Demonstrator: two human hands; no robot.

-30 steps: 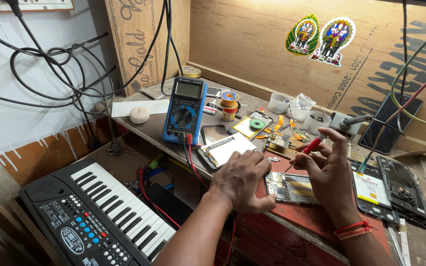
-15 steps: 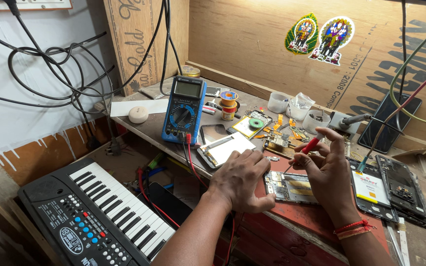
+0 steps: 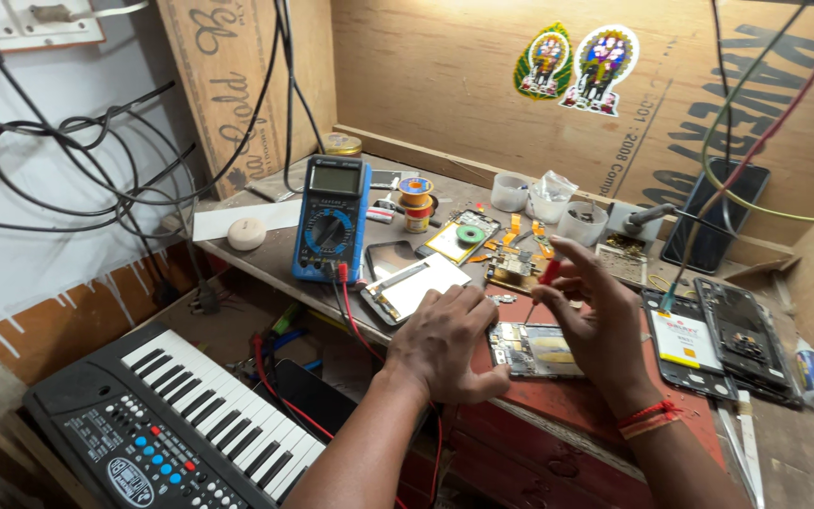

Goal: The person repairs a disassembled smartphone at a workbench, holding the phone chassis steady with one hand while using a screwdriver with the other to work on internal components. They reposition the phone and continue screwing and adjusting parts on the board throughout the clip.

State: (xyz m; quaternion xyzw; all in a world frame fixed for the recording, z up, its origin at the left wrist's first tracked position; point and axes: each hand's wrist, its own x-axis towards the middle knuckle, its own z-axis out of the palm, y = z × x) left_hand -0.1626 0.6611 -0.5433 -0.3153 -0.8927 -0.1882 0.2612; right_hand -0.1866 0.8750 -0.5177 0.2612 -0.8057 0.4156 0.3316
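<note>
An opened phone (image 3: 537, 350) with its circuit board showing lies flat near the front edge of the workbench. My left hand (image 3: 449, 341) rests palm-down on the bench, pressing against the phone's left end. My right hand (image 3: 594, 316) holds a small red-handled screwdriver (image 3: 545, 279) upright between fingers and thumb. Its thin tip points down at the top of the opened phone. A red thread is tied round my right wrist.
A blue multimeter (image 3: 333, 219) with red and black leads stands at the left, a white phone panel (image 3: 415, 287) beside it. Two more opened phones (image 3: 716, 341) lie at the right, small cups (image 3: 546, 201) and parts behind. An electronic keyboard (image 3: 170, 424) sits below left; cables hang overhead.
</note>
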